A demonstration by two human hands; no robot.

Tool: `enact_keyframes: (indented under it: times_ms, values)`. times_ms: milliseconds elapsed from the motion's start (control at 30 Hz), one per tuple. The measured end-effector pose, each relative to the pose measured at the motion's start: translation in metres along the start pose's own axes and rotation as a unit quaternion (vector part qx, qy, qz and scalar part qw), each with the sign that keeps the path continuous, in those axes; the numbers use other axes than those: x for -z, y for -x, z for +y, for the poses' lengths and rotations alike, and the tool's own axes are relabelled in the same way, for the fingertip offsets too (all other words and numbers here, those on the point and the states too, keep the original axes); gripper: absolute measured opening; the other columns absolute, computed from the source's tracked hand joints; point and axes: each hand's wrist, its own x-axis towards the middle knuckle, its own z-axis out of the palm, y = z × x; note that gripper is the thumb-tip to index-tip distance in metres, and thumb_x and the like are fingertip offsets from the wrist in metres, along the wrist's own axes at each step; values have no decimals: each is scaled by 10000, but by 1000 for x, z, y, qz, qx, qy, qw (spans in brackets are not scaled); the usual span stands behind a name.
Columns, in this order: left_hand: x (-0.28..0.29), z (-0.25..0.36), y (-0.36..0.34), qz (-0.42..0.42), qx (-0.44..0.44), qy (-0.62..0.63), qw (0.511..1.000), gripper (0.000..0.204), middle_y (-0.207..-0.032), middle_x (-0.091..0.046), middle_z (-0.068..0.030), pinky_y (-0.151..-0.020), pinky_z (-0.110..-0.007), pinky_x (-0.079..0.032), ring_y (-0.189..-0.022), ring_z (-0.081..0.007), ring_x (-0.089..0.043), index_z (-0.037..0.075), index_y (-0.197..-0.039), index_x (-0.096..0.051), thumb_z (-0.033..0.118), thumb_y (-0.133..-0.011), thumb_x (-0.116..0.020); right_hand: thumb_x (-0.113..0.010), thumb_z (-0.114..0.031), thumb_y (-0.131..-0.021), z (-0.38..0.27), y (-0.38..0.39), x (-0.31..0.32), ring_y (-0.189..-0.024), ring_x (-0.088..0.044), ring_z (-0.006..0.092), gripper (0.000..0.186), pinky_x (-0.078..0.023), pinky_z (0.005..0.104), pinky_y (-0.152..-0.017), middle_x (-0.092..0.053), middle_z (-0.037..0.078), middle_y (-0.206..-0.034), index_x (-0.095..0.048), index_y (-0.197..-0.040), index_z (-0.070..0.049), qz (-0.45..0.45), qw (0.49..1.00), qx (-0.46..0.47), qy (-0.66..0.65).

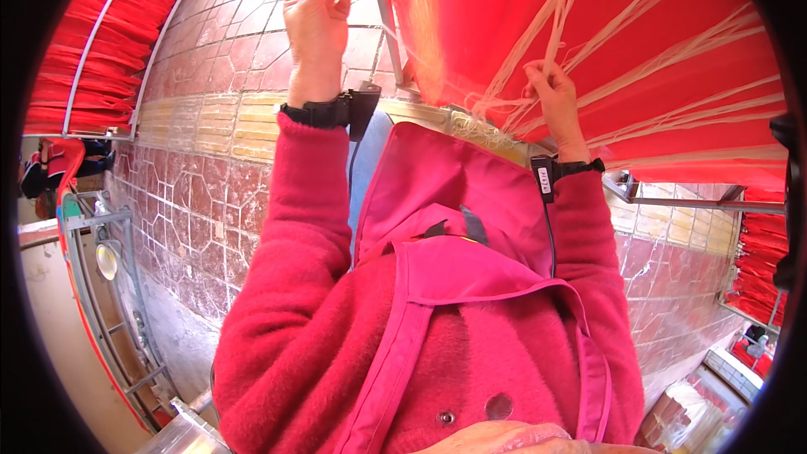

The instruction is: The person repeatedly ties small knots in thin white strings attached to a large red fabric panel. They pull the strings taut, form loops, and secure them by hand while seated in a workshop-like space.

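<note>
My right hand pinches a bundle of cream threads between thumb and fingers, over a broad red sheet of cloth. More long cream strands fan across that cloth toward the right. Their loose ends gather in a tangled fringe at the near edge, just left of my right hand. Apart from the cloth, my left hand is raised over the tiled floor. Its fingers are loosely bent and apart, with nothing visible in them.
A metal frame bar runs along the red cloth's left side. Racks of folded red material stand at far left and right. A metal-framed cart is at lower left. A person shows at the left rim.
</note>
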Motion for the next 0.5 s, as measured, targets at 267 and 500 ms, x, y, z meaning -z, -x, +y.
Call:
enact_keyframes:
  times_ms: [267,500]
  values:
    - [0,21,9,-76,8,-71,995,201,-1112,-674,-86,-681,-243,-534,-995,-168,-644,72,-1084,-638,211,-938,-640,-612,-198,-949,45,-2,27,-688,-529,47,183,-409,194,-628,-596,-22,-738,-672,-939,-26,122,992,-6,-19]
    - [11,-8,1,16,-32,-108,994,206,-1089,-677,-60,-698,-260,-517,-980,-165,-635,73,-1078,-638,218,-932,-654,-587,-224,-967,67,6,25,-765,-570,65,223,-448,214,-707,-641,-5,-816,-682,-937,-25,-7,999,-34,4]
